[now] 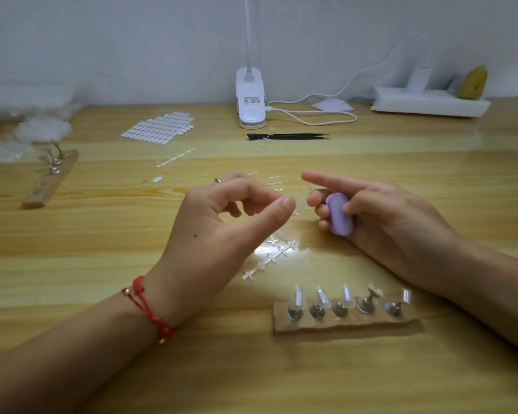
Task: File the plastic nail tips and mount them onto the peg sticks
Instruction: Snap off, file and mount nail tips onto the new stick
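Beyond the peg strip (341, 325), left hand (222, 222) pinches what looks like a clear tip (281, 200); right hand (380, 216) grips the file (340, 215). Keep strokes light, pinch firm.

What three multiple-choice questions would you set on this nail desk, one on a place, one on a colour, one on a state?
1. Where do the black tweezers lie?
A on the near peg board; B in front of the clip lamp; C in a hand.
2. What colour is the file block?
A yellow; B black; C purple.
3. What is the right hand doing?
A gripping the file block; B lying flat and empty; C lifting a peg.
Key: B, they lie just in front of the lamp's base; C, it shows lilac-purple in the grip; A, thumb and lower fingers curl round it.
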